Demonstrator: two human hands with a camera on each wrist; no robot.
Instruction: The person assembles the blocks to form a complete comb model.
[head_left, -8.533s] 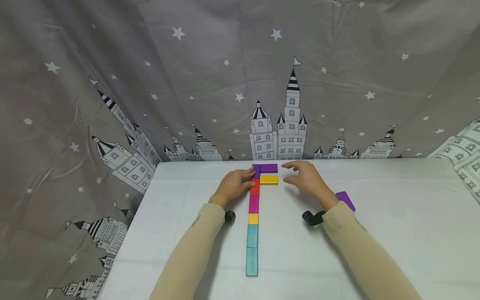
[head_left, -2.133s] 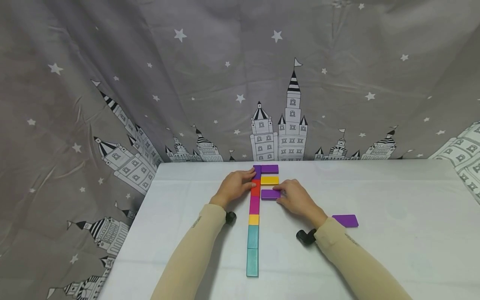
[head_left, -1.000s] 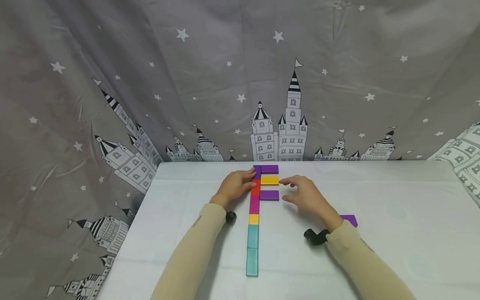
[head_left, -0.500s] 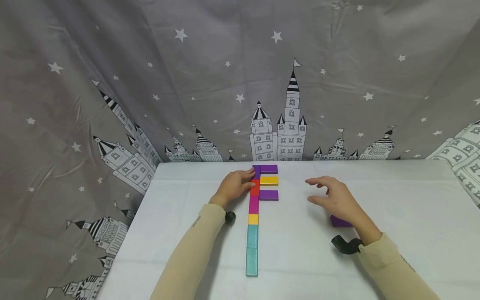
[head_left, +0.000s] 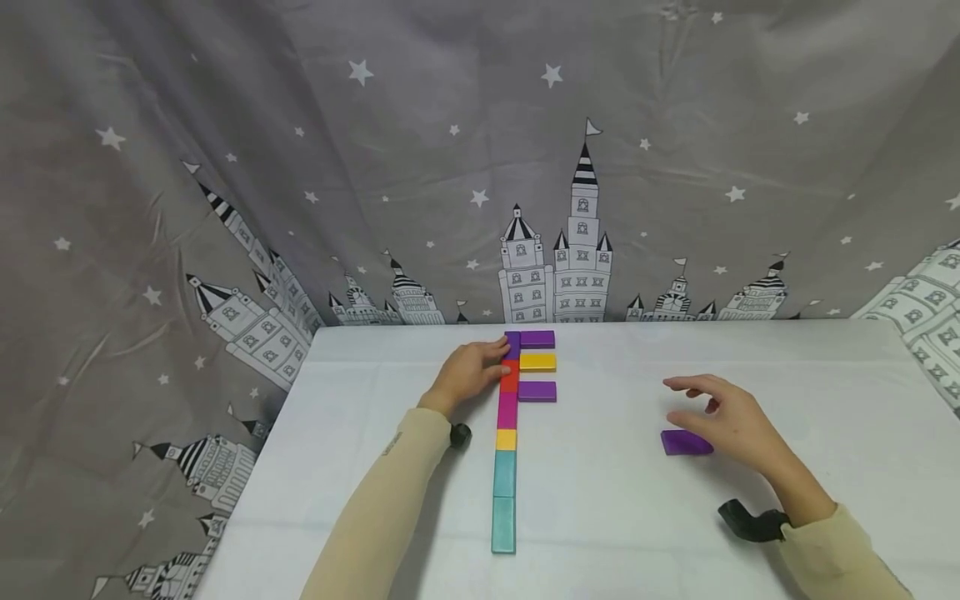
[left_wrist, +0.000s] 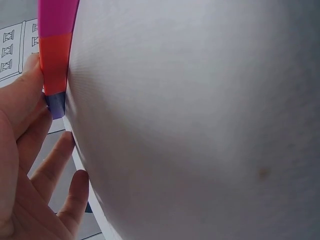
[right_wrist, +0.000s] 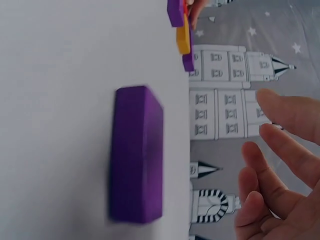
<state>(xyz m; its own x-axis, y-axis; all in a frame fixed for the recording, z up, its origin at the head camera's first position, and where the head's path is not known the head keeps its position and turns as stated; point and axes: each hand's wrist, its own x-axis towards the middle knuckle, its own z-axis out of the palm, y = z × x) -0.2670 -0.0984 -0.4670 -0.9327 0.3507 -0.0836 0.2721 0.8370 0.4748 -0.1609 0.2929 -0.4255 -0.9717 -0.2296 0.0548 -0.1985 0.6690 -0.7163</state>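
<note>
In the head view, my left hand [head_left: 465,371] rests at the far end of a column of blocks. Its fingertips touch the dark purple block [head_left: 512,348] and the red block [head_left: 509,379]. The left wrist view shows thumb and index finger against them, the other fingers apart. To the right, my right hand [head_left: 735,425] hovers with parted fingers over a loose purple block [head_left: 681,442] and partly covers it. The right wrist view shows that purple block [right_wrist: 135,155] on the table, with nothing between the fingers.
Nearer in the column lie a magenta block [head_left: 507,410], a small yellow block [head_left: 506,439] and two teal blocks [head_left: 504,525]. Right of its far end are purple [head_left: 537,339], yellow [head_left: 537,362] and purple [head_left: 537,392] blocks. A grey curtain [head_left: 420,108] hangs behind the white table [head_left: 600,500].
My right hand has let go of the third sideways purple block, now beside the column, and has moved right to the loose purple block. The left hand has stayed in place.
</note>
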